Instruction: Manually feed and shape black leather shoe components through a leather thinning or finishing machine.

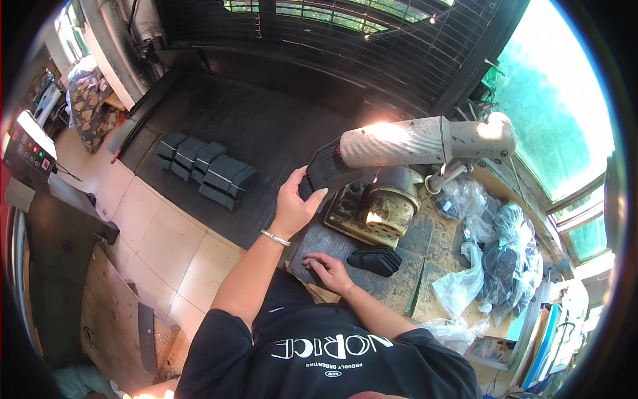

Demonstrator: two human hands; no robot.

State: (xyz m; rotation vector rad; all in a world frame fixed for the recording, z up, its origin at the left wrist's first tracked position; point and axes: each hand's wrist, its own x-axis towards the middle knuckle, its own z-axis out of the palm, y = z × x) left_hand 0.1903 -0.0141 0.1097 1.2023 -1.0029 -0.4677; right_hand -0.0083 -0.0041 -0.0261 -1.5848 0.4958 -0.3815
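My left hand [292, 203] is raised at the middle, its thumb and fingers around the near end of a stack of black flat pieces [327, 171]. The stack's far side meets the end of a pale ribbed cylindrical machine arm [392, 143]; whether it touches cannot be told. Below it stands the machine's worn metal base [389, 216]. My right hand [330, 271] lies low over the dark bench top, fingers apart and slightly bent, with nothing seen in it. Just right of that hand, a small fanned stack of black pieces [374, 261] lies on the bench.
Strapped bundles of dark pieces [205, 167] lie on the black surface at left. Clear plastic bags [502, 256] crowd the bench's right side, beside a window [558, 100]. A control box with lit buttons [32, 151] stands far left above the tiled floor [156, 233].
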